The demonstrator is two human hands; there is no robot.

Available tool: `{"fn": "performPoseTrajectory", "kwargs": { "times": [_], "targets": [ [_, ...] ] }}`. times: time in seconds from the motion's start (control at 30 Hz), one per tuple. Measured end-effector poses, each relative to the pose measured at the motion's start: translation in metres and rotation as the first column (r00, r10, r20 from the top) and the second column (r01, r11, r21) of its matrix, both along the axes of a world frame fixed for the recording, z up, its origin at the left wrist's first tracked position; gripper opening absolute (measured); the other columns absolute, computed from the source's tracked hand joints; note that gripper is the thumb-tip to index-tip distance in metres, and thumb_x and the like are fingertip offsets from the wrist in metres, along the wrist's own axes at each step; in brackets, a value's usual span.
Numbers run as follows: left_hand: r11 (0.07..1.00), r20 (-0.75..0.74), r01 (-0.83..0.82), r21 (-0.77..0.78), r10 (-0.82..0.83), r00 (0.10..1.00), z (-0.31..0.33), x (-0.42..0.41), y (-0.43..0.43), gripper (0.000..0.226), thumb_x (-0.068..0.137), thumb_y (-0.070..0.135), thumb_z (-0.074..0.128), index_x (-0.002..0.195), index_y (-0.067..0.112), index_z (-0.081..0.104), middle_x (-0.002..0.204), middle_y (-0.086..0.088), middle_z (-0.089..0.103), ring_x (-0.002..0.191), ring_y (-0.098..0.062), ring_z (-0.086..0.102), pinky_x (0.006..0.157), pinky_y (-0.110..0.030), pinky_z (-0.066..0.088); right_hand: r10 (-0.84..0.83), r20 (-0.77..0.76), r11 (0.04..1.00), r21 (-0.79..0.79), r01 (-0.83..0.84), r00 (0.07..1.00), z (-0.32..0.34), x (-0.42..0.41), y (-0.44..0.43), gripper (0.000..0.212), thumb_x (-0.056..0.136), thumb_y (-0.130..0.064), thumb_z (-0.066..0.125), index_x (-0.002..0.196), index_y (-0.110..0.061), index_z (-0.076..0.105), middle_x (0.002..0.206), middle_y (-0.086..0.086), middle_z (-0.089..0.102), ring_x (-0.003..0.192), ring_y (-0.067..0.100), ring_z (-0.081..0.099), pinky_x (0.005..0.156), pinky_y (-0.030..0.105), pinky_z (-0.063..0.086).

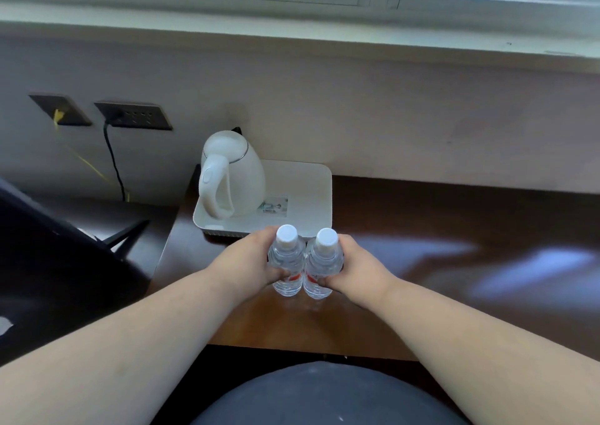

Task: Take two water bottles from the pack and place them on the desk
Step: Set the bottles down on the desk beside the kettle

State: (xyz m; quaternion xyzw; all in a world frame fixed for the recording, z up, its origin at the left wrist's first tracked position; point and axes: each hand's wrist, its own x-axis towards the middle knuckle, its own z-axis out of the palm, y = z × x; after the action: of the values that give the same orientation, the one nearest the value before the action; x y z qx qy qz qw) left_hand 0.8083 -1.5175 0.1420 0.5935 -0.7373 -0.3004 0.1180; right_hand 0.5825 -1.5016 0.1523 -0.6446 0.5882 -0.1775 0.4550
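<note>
- Desk of dark glossy wood fills the middle of your view, running off to the right under a pale wall and a window sill.
- Your two bare forearms reach in from the bottom corners and meet over the near part of the desk.
- Tray, white with rounded corners, sits at the desk's back left, against the wall.
- Kettle, white, stands on the left half of the tray, handle turned toward you.
- Your left hand is wrapped around the left bottle, fingers closed on its body.
- Your right hand grips the right bottle the same way.
- Both bottles are clear with white caps and a red label, upright, touching side by side just in front of the tray; their bases look to be at the desk surface, though you cannot tell for sure whether they rest on it.
- Two dark wall sockets sit on the wall at left, with a black cord hanging from one.
</note>
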Motion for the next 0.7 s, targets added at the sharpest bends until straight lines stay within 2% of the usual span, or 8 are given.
{"fn": "performPoseTrajectory", "kwargs": {
  "times": [0.07, 0.17, 0.23, 0.33, 0.4, 0.5, 0.63, 0.7],
  "targets": [
    [1.000, -0.017, -0.001, -0.016, 0.001, 1.000, 0.014, 0.002, -0.011, 0.063, 0.069, 0.042, 0.082, 0.124, 0.046, 0.051, 0.103, 0.018, 0.064, 0.088, -0.007, 0.059, 0.075, -0.026, 0.046, -0.006, 0.011, 0.999, -0.038, 0.007, 1.000, 0.014, 0.000, -0.010, 0.046, 0.073, -0.036, 0.079, 0.112, -0.029, 0.057, 0.104, -0.002, 0.070, 0.094, 0.011, 0.067, 0.084, 0.040, 0.055],
    [0.998, -0.033, 0.025, -0.065, -0.028, 0.999, 0.044, 0.004, -0.043, 0.055, 0.069, 0.037, 0.083, 0.114, 0.049, 0.052, 0.090, 0.024, 0.066, 0.077, -0.001, 0.062, 0.065, -0.017, 0.047, 0.037, 0.043, 0.994, -0.104, -0.032, 0.998, 0.037, 0.001, -0.043, 0.029, 0.076, -0.025, 0.078, 0.101, -0.018, 0.065, 0.096, 0.009, 0.074, 0.089, 0.022, 0.070, 0.079, 0.050, 0.055],
    [0.996, -0.012, 0.022, -0.091, -0.024, 1.000, 0.066, 0.003, -0.073, 0.049, 0.069, 0.036, 0.081, 0.104, 0.051, 0.051, 0.081, 0.026, 0.065, 0.072, 0.001, 0.061, 0.057, -0.017, 0.045, 0.020, 0.047, 0.993, -0.113, -0.014, 0.999, 0.048, 0.001, -0.073, 0.034, 0.074, -0.025, 0.079, 0.103, -0.012, 0.066, 0.097, 0.014, 0.074, 0.097, 0.027, 0.071, 0.080, 0.053, 0.055],
    [0.992, 0.054, 0.012, -0.129, -0.005, 0.999, 0.087, 0.001, -0.124, 0.051, 0.069, 0.037, 0.083, 0.110, 0.044, 0.054, 0.081, 0.025, 0.055, 0.078, -0.010, 0.055, 0.056, -0.016, 0.035, -0.046, 0.023, 0.993, -0.112, 0.048, 0.999, 0.055, 0.002, -0.123, 0.060, 0.067, -0.039, 0.084, 0.116, -0.016, 0.058, 0.105, 0.003, 0.073, 0.100, 0.020, 0.069, 0.085, 0.044, 0.056],
    [0.993, 0.104, -0.006, -0.117, 0.018, 0.994, 0.092, 0.000, -0.156, 0.046, 0.070, 0.040, 0.080, 0.106, 0.041, 0.051, 0.081, 0.023, 0.056, 0.074, -0.012, 0.056, 0.054, -0.019, 0.035, -0.058, -0.012, 0.992, -0.113, 0.056, 0.998, 0.053, 0.004, -0.156, 0.069, 0.066, -0.044, 0.085, 0.121, -0.017, 0.054, 0.108, -0.001, 0.071, 0.098, 0.015, 0.068, 0.085, 0.038, 0.055],
    [0.998, 0.211, 0.007, -0.068, 0.008, 0.978, 0.084, -0.002, -0.200, 0.040, 0.071, 0.042, 0.074, 0.102, 0.033, 0.052, 0.086, 0.010, 0.062, 0.076, -0.021, 0.059, 0.059, -0.028, 0.041, -0.068, -0.048, 0.990, -0.125, 0.061, 0.997, 0.041, 0.009, -0.196, 0.063, 0.068, -0.042, 0.086, 0.119, -0.021, 0.054, 0.103, -0.005, 0.070, 0.092, 0.014, 0.067, 0.073, 0.027, 0.052],
    [0.999, 0.313, 0.035, 0.004, -0.034, 0.949, 0.064, -0.006, -0.244, 0.022, 0.068, 0.037, 0.067, 0.078, 0.026, 0.052, 0.073, 0.005, 0.062, 0.066, -0.022, 0.060, 0.049, -0.026, 0.036, -0.084, -0.023, 0.989, -0.123, 0.081, 0.996, 0.016, 0.018, -0.228, 0.054, 0.072, -0.038, 0.085, 0.113, -0.022, 0.054, 0.098, -0.007, 0.068, 0.086, 0.014, 0.065, 0.068, 0.023, 0.051],
    [0.999, 0.349, 0.052, 0.012, -0.053, 0.936, 0.054, -0.007, -0.260, 0.025, 0.067, 0.034, 0.071, 0.074, 0.027, 0.048, 0.072, 0.005, 0.062, 0.061, -0.018, 0.058, 0.048, -0.025, 0.035, -0.097, -0.009, 0.989, -0.111, 0.095, 0.995, 0.004, 0.021, -0.240, 0.048, 0.073, -0.036, 0.086, 0.105, -0.026, 0.051, 0.091, -0.010, 0.063, 0.077, 0.009, 0.061, 0.057, 0.012, 0.043]
  ]
}}
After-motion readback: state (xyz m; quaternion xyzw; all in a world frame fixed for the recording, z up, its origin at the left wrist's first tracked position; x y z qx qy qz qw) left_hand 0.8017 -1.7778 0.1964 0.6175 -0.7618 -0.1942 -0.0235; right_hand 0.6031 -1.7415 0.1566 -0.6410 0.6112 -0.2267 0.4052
